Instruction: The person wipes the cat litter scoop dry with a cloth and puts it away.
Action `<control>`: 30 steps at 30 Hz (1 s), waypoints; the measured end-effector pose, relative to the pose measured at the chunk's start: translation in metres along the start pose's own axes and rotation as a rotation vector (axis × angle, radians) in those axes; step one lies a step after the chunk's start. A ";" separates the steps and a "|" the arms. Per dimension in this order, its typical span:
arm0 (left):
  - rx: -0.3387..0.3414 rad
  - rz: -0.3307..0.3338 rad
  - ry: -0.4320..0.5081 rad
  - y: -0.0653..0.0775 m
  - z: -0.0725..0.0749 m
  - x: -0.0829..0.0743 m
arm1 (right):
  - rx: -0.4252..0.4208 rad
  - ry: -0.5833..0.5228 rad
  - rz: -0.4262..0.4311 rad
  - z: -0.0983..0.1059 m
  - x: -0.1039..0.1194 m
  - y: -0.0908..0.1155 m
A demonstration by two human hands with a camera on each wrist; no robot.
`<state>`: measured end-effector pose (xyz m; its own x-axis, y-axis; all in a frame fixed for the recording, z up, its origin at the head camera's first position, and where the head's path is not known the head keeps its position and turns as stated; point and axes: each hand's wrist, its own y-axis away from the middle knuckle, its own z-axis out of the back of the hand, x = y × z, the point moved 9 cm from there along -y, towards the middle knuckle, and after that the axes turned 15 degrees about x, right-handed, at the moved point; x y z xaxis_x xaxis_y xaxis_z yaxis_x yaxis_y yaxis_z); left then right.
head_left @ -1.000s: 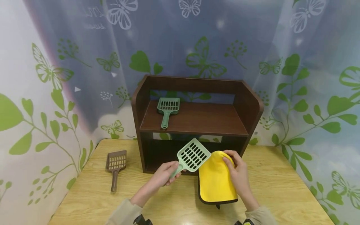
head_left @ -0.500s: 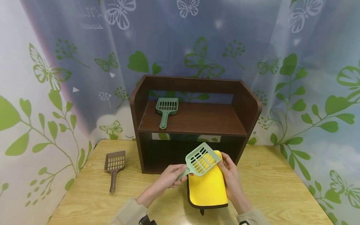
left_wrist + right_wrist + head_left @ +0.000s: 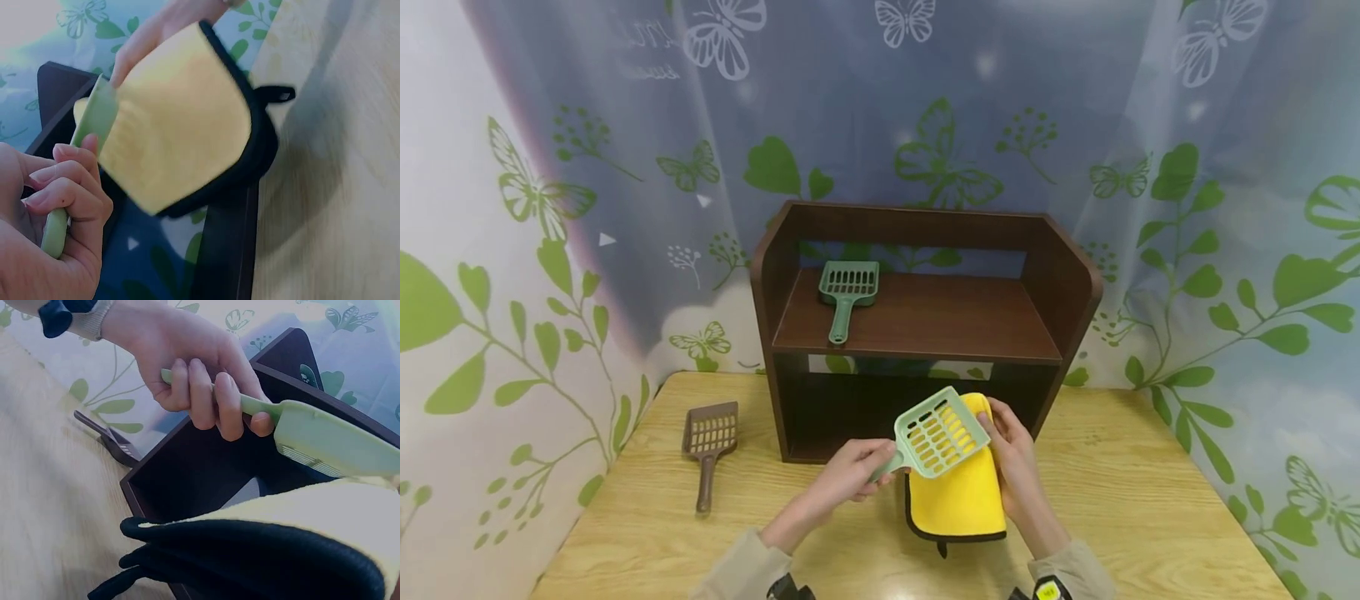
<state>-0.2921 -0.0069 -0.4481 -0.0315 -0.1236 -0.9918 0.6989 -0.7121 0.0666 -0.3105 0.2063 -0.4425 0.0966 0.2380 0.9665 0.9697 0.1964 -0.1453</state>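
My left hand [image 3: 853,471] grips the handle of a light green slotted litter scoop [image 3: 906,454], its head tilted up to the right. In the left wrist view the curled fingers [image 3: 78,200] wrap that handle. My right hand [image 3: 1017,458] holds a folded yellow cloth [image 3: 958,504] with black edging, thumb on the near side. The cloth lies behind the scoop's head, and yellow shows through the slots. Whether cloth and scoop touch along the whole head cannot be told. In the right wrist view the cloth [image 3: 325,515] hides most of my right hand.
A dark brown two-tier shelf [image 3: 917,354] stands behind my hands. On its upper board, at the left, lies a dark green litter scoop [image 3: 842,317]. A brown litter scoop [image 3: 706,467] lies on the wooden table [image 3: 640,533], left of the shelf.
The cloth in my right hand has moved left, behind the scoop's head. My left hand has shifted slightly right and down with the scoop.
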 end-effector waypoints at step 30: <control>0.188 0.008 -0.178 0.004 0.000 -0.007 | 0.189 0.136 0.048 0.000 0.022 -0.003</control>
<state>-0.2885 -0.0089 -0.4404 -0.1633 -0.2377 -0.9575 0.5554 -0.8243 0.1099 -0.3114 0.2110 -0.4211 0.1830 0.1234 0.9753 0.9052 0.3659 -0.2161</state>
